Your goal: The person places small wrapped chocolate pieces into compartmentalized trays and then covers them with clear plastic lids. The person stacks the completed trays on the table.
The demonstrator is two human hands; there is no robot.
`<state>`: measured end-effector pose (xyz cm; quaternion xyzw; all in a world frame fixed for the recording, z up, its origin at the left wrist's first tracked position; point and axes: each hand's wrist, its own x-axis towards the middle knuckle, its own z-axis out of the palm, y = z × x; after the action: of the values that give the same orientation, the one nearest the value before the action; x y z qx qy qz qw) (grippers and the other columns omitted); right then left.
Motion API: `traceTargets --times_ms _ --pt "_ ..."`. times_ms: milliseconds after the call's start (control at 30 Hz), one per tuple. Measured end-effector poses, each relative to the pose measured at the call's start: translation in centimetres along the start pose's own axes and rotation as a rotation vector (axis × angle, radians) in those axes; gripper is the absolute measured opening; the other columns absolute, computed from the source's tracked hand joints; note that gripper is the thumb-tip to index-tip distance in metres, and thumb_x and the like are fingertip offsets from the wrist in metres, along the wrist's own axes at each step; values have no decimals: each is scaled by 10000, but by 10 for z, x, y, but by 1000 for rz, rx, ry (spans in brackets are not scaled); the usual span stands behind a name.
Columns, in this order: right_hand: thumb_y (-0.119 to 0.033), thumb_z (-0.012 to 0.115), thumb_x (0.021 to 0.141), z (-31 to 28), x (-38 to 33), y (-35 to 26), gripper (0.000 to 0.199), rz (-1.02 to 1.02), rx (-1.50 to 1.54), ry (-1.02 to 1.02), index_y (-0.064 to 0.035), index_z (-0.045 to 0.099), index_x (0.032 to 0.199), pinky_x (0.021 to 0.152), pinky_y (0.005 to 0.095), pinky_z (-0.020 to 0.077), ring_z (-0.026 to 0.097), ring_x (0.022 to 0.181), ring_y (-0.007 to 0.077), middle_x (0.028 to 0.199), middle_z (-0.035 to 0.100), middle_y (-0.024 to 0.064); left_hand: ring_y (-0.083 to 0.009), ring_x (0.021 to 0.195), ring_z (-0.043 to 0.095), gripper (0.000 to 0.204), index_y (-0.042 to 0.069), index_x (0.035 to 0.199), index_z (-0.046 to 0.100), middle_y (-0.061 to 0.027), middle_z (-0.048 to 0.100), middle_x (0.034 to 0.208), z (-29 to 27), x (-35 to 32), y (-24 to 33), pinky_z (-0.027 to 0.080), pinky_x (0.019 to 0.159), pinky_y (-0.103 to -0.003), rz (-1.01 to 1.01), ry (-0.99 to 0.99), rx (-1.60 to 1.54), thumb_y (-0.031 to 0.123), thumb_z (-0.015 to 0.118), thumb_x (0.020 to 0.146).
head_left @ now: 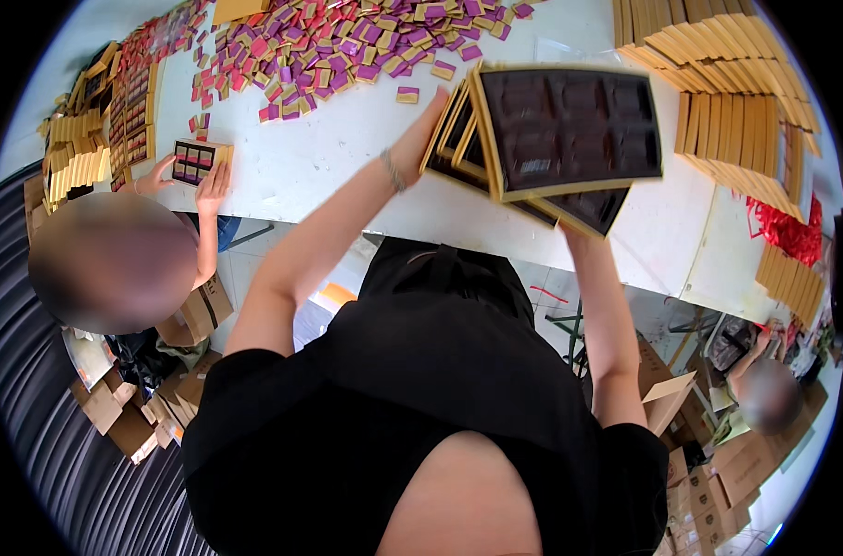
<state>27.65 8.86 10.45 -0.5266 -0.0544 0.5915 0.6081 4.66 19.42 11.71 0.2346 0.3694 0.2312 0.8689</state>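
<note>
You hold up a loose, fanned stack of rectangular gold-edged trays with glossy dark-brown moulded wells (574,130), with the white table (347,153) beneath it. Your left hand (425,128) has its grip closed on the stack's left edge. Your right hand (577,239) meets the stack's lower edge; its fingers are mostly hidden, so you cannot tell how far that grip is closed. Left of the stack and beyond it spreads a heap of small purple, red and gold rectangular pieces (347,46).

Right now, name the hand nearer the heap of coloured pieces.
Left hand: it holds the trays just short of the heap; the right hand, mostly hidden beneath the trays, is farther.
</note>
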Motion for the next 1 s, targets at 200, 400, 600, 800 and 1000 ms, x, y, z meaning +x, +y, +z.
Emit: traceTargets --times_ms 200,400,600,800,1000 --pt "-466 434 948 -35 -39 78 542 160 202 48 -20 520 1243 852 414 533 609 1034 279 1193 591 157 -134 1143 559 687 92 1371 436 -57 549 1303 -22 -41 -42 439 980 -286 -143 111 99 614 284 951" --pt "-496 414 950 -39 -7 100 576 177 266 57 -15 511 1252 881 411 512 596 1053 274 1213 579 156 -131 1120 571 642 82 1361 445 -59 562 1288 -56 -8 -58 448 961 -277 -112 89 89 570 304 967" --pt "-527 394 951 -72 22 76 611 -67 374 3 -11 503 1262 911 409 492 583 1071 268 1234 566 156 -149 1281 407 672 91 1450 268 -54 408 1421 -38 3 -35 336 1051 -298 -117 15 93 559 307 970" --pt "-608 350 931 -15 -28 -14 732 66 306 -90 -1 450 1326 990 414 424 548 1134 297 1293 537 147 -200 1398 227 874 105 1504 75 -69 218 1530 -14 -16 -13 206 1126 -338 -19 -82 266 703 266 896" --pt "-499 427 954 -11 -37 -4 582 123 112 -90 -16 505 1269 903 376 487 592 1057 262 1196 593 133 -164 1221 482 752 141 1431 326 -51 497 1340 -20 -10 -37 387 1020 -332 32 35 252 679 302 906"
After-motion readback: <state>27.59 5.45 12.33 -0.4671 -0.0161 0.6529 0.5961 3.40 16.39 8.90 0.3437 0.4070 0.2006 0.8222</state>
